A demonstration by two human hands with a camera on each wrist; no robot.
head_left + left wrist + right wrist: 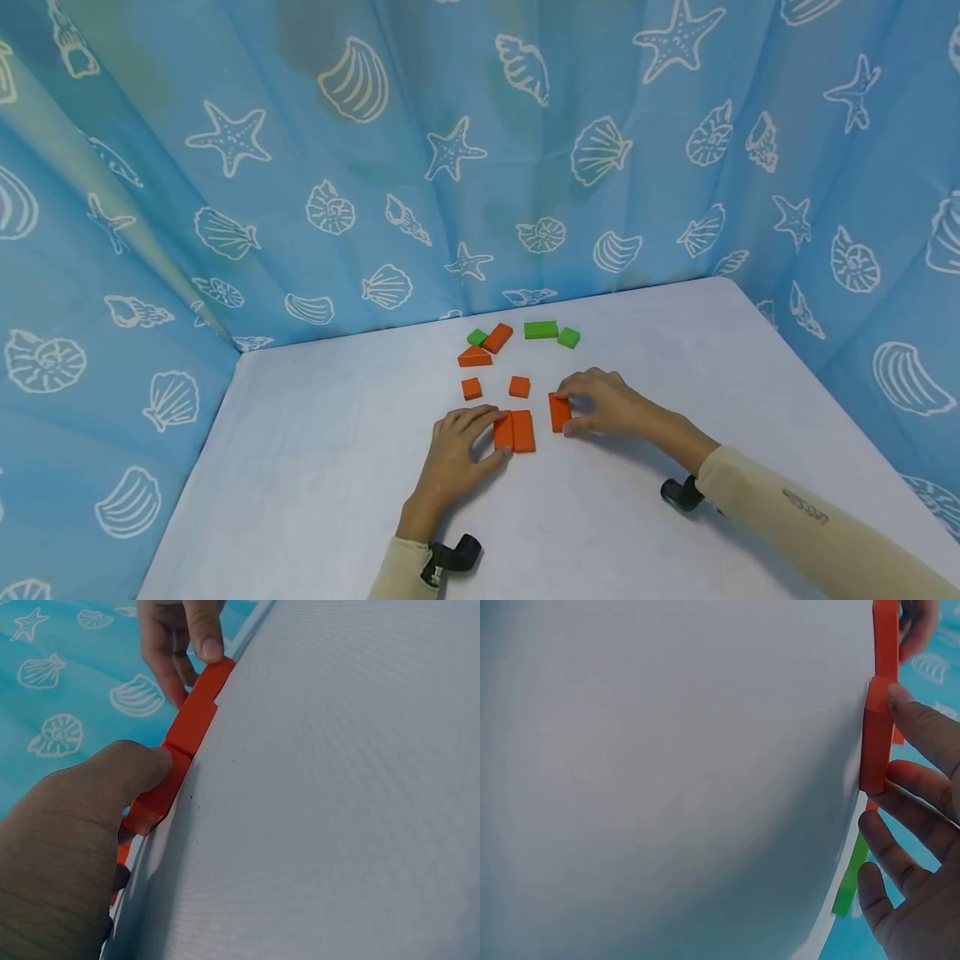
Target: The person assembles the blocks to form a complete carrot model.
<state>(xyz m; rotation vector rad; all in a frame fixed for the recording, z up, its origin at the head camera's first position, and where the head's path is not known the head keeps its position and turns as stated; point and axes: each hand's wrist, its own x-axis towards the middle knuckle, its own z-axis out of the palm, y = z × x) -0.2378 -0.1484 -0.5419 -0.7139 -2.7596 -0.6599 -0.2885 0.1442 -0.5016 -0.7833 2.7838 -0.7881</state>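
Two flat orange rectangular blocks lie side by side on the white table. My left hand (pixel 453 458) holds the left block (pixel 503 433) by its ends, thumb at the near end, fingers at the far one. The right block (pixel 523 432) of this pair touches it. Across a small gap, my right hand (pixel 606 404) pinches a third orange rectangular block (pixel 559 413) between thumb and fingers. The left wrist view has the left thumb against its block (pixel 159 796). In the right wrist view the right thumb presses the near end of its block (pixel 877 739).
Behind the hands are two small orange cubes (pixel 519 387), an orange triangular block (pixel 475 357) and an orange rectangular block (pixel 497 338). Green pieces, including a rectangular block (pixel 541 330) and a cube (pixel 568 337), lie farther back. A blue shell-patterned curtain (pixel 450 225) borders the white table (pixel 322 467).
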